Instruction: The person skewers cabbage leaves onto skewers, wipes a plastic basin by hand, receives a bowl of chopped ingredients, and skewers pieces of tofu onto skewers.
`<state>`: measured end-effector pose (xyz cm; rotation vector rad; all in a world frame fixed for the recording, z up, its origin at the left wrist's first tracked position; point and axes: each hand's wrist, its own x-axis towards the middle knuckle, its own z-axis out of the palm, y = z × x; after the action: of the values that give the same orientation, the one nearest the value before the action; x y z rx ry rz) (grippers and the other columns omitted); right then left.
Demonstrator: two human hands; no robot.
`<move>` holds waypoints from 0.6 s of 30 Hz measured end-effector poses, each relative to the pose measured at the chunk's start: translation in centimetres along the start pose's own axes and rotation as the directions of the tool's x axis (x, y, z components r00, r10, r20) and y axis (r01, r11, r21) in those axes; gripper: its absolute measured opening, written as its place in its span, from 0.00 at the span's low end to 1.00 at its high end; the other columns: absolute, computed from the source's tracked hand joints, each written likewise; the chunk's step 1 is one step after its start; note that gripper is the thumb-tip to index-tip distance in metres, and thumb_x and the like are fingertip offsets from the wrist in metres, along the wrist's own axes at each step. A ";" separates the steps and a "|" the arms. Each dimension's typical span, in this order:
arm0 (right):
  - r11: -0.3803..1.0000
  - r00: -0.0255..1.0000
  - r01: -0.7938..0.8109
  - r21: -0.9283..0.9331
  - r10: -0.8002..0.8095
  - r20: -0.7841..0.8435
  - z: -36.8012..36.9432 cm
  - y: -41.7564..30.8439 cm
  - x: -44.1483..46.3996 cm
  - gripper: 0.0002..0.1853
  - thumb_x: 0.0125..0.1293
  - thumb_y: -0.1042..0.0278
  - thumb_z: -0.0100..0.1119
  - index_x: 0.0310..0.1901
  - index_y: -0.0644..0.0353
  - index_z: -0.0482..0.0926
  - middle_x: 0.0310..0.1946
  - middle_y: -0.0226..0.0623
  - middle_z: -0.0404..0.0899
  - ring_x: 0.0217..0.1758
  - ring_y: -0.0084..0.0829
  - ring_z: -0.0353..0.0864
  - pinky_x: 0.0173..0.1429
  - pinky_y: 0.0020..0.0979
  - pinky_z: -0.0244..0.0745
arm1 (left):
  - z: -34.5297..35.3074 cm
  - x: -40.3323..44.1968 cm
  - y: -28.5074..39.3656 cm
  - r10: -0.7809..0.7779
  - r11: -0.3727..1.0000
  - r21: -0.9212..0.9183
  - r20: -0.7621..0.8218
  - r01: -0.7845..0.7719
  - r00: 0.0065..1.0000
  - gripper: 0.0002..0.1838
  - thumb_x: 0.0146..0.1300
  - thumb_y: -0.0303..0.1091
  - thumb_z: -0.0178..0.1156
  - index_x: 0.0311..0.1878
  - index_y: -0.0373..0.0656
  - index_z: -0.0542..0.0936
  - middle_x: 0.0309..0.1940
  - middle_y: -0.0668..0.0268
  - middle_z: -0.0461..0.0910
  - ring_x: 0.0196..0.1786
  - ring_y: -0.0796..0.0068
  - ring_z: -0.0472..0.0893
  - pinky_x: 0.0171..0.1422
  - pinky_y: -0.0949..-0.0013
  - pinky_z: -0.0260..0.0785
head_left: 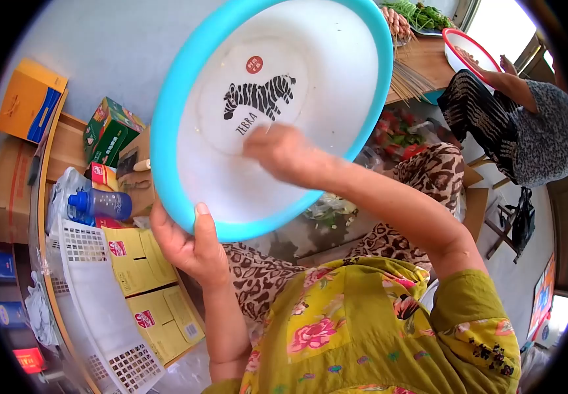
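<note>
A large white basin (211, 164) with a turquoise rim is tilted up in front of me. A black-and-white zebra, the word ZEBRA and a red round mark are printed inside it. My left hand (195, 246) grips the rim at its lower left, thumb over the edge. Inside the basin, just below the zebra print, my right hand (280, 154) is close to or against the inner surface. Its fingers are curled and blurred, and whatever they hold cannot be made out. Small dark specks dot the basin's inner wall.
On the left are a white plastic basket (87, 282), yellow boxes (139, 262), a blue bottle (110, 205) and a green box (110, 131). A person (546, 125) sits at the right by a red-rimmed basin (454, 49). Skewers (410, 82) and greens (421, 14) lie on a wooden table (430, 59).
</note>
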<state>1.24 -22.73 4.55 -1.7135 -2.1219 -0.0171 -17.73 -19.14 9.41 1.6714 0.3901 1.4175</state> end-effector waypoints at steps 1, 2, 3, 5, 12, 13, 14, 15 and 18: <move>1.000 0.944 0.006 0.007 -0.003 -0.329 -1.7 0.5 0.3 0.18 0.49 0.81 0.53 0.44 0.62 0.77 0.44 0.42 0.75 0.48 0.41 0.74 0.48 0.38 0.72 | 0.0 0.1 0.1 -0.002 1.000 0.001 -0.006 0.002 1.000 0.24 0.58 0.22 0.52 0.58 0.29 0.63 0.54 0.52 0.69 0.55 0.65 0.72 0.63 0.63 0.63; 1.000 0.784 0.009 0.018 0.004 -0.620 -3.0 0.7 0.5 0.17 0.51 0.78 0.52 0.45 0.62 0.77 0.46 0.41 0.75 0.48 0.40 0.75 0.49 0.38 0.72 | 0.0 0.1 0.3 -0.010 1.000 0.025 -0.009 0.010 1.000 0.24 0.57 0.22 0.53 0.58 0.29 0.63 0.54 0.52 0.69 0.55 0.65 0.72 0.63 0.63 0.63; 1.000 0.785 0.002 0.020 0.011 -0.619 -4.0 0.4 0.9 0.17 0.51 0.78 0.52 0.45 0.62 0.77 0.46 0.41 0.75 0.48 0.40 0.75 0.49 0.38 0.72 | 0.1 0.0 0.5 -0.018 0.999 0.045 -0.007 0.018 1.000 0.24 0.57 0.22 0.53 0.58 0.29 0.63 0.55 0.51 0.69 0.55 0.65 0.72 0.63 0.64 0.63; 0.996 0.681 0.005 -0.089 -0.068 -0.729 -5.4 -0.1 2.9 0.14 0.52 0.72 0.51 0.42 0.59 0.78 0.45 0.35 0.74 0.50 0.34 0.73 0.49 0.35 0.69 | 0.6 0.1 0.5 -0.005 0.999 0.045 0.003 0.004 1.000 0.24 0.57 0.21 0.53 0.58 0.29 0.63 0.55 0.51 0.69 0.55 0.65 0.72 0.63 0.64 0.63; 0.929 0.980 0.149 -0.338 -0.184 -0.072 -1.7 -1.0 0.7 0.12 0.51 0.73 0.53 0.39 0.60 0.78 0.40 0.32 0.75 0.49 0.32 0.72 0.50 0.32 0.68 | 0.2 0.6 1.1 0.043 0.997 0.058 -0.027 -0.042 0.999 0.24 0.57 0.21 0.52 0.58 0.29 0.63 0.54 0.52 0.70 0.56 0.66 0.71 0.63 0.64 0.62; 0.930 0.980 0.151 -0.335 -0.185 -0.073 -1.8 -0.6 0.2 0.12 0.51 0.73 0.53 0.39 0.60 0.78 0.40 0.32 0.75 0.49 0.32 0.72 0.50 0.32 0.68 | 0.1 0.9 1.1 0.043 0.997 0.062 -0.027 -0.041 0.999 0.24 0.57 0.21 0.52 0.58 0.29 0.63 0.54 0.52 0.70 0.56 0.66 0.71 0.63 0.64 0.62; 0.965 0.936 0.091 -0.244 -0.167 -0.310 -2.1 0.2 -0.1 0.12 0.50 0.75 0.53 0.38 0.59 0.78 0.40 0.33 0.75 0.48 0.33 0.73 0.49 0.34 0.69 | -0.1 1.1 1.1 0.078 0.996 0.050 -0.038 -0.077 0.996 0.24 0.57 0.21 0.52 0.58 0.29 0.63 0.54 0.53 0.70 0.56 0.66 0.71 0.63 0.64 0.62; 0.989 0.844 0.054 -0.138 -0.119 -0.524 -2.4 1.2 -0.2 0.12 0.48 0.77 0.54 0.37 0.59 0.78 0.39 0.33 0.76 0.46 0.34 0.74 0.48 0.35 0.70 | -0.2 1.2 1.0 0.110 0.993 0.038 -0.052 -0.108 0.993 0.24 0.57 0.20 0.52 0.58 0.30 0.63 0.53 0.53 0.70 0.55 0.67 0.72 0.64 0.64 0.62; 0.994 0.645 -0.086 -0.065 0.005 -0.764 -7.2 2.3 0.6 0.18 0.49 0.81 0.54 0.44 0.55 0.78 0.43 0.34 0.75 0.46 0.39 0.74 0.47 0.37 0.72 | -0.4 1.1 1.2 0.105 0.989 0.106 -0.024 -0.101 0.994 0.23 0.57 0.20 0.52 0.58 0.30 0.63 0.54 0.53 0.70 0.55 0.66 0.72 0.64 0.63 0.63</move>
<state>5.53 -23.45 10.78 -1.4245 -1.4348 -0.7215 -18.17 -18.85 11.02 1.7785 0.4054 1.5217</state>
